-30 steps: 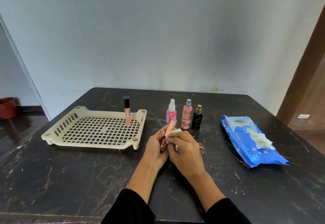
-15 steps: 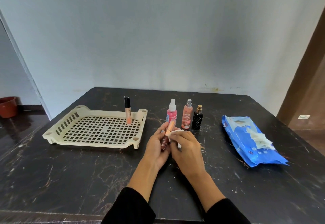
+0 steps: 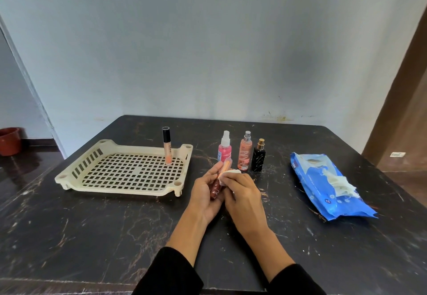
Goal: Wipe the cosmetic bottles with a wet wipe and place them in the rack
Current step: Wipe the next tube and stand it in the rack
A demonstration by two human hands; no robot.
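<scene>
Two bare hands meet over the middle of the dark marble table (image 3: 92, 237), both wrists coming out of black sleeves (image 3: 168, 274) at the near edge. The left hand (image 3: 205, 193) cradles a slim lip gloss tube (image 3: 217, 184), its fingers curled round the dark red lower body, while the pale peach cap end sticks up and away towards the far edge. The right hand (image 3: 242, 193) pinches a folded white wet wipe (image 3: 228, 174) between thumb and fingers and presses it against the tube just below the cap.

Beyond the hands, three bottles stand upright in a short row, close beside each other: a pink spray bottle (image 3: 224, 151) with a white nozzle, a peach spray bottle (image 3: 244, 156) with a silver top, and a black perfume bottle (image 3: 258, 159) with a gold cap. The wipe's upper edge lies just in front of the peach one.

Towards the left edge sits the cream plastic rack (image 3: 76, 174), a shallow tray with a grid floor and slotted side wall. One tube with a black cap (image 3: 166, 146) stands upright in its far right corner, near the rim.

Towards the right edge lies the blue wipes packet (image 3: 323, 193), flat on the table and well apart from the bottles, with a crumpled white wipe sticking out of its opening.

Behind the table rises a pale wall (image 3: 208, 51). A reddish pot (image 3: 9, 141) stands on the floor at far left, and a brown door frame (image 3: 406, 86) runs along the right side.
</scene>
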